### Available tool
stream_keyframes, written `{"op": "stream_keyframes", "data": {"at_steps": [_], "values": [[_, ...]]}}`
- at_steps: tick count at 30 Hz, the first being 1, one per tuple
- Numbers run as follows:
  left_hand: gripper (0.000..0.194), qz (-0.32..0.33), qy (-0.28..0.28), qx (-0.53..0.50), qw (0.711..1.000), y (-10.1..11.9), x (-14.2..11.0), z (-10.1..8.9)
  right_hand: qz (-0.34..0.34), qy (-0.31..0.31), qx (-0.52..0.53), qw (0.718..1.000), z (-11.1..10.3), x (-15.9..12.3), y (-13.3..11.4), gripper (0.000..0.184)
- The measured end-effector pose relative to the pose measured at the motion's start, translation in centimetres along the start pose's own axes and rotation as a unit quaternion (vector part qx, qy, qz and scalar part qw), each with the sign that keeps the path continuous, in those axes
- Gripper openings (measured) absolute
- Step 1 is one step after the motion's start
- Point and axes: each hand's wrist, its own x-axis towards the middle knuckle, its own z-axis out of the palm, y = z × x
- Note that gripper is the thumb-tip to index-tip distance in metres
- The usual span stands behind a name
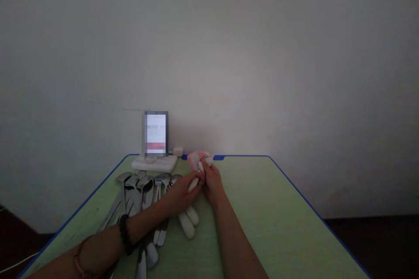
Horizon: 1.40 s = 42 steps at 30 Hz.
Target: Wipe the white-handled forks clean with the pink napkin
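My left hand (186, 192) is closed round a utensil with a white handle (193, 184), whose end sticks out toward me; the cloth and fingers hide its head, so I cannot tell its kind. Against its far end, my right hand (212, 181) grips a pink and white cloth (195, 159). Both hands meet above the far middle of the table. Under and beside my left forearm lie several shiny metal utensils, among them a ladle (123, 177) and a large spoon (146, 183). Two thick white handles (187, 226) point toward me below my left hand.
A device with a lit, blurred screen (156, 134) stands on a white base (154, 164) at the back left. Beside it is a small white block (178, 152). The green table (271, 218) has a blue edge and stands against a pale wall (229, 52).
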Motion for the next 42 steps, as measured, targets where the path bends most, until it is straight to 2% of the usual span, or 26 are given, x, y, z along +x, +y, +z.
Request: {"op": "stream_keyframes", "data": {"at_steps": [6, 13, 21, 32, 42], "values": [[0.033, -0.024, 0.020, -0.021, 0.999, -0.45, -0.14, 0.06, 0.005, -0.008, 0.026, 1.000, 0.26, -0.20, -0.23, 0.032], [0.047, -0.015, 0.001, -0.088, 0.996, -0.12, -0.14, 0.01, 0.003, -0.019, 0.022, 1.000, 0.28, -0.46, -0.36, 0.032], [0.056, -0.005, 0.002, -0.109, 0.994, -0.81, -0.01, 0.18, 0.002, -0.026, 0.014, 1.000, 0.47, -0.67, -0.55, 0.029], [0.060, -0.020, 0.002, -0.112, 0.993, -0.76, 0.01, 0.08, 0.009, -0.045, 0.015, 0.999, 0.11, -0.51, -0.19, 0.033], [0.067, -0.006, 0.001, -0.106, 0.994, -0.32, 0.02, -0.05, -0.001, -0.063, 0.008, 0.998, -0.06, -0.46, -0.01, 0.035]]}}
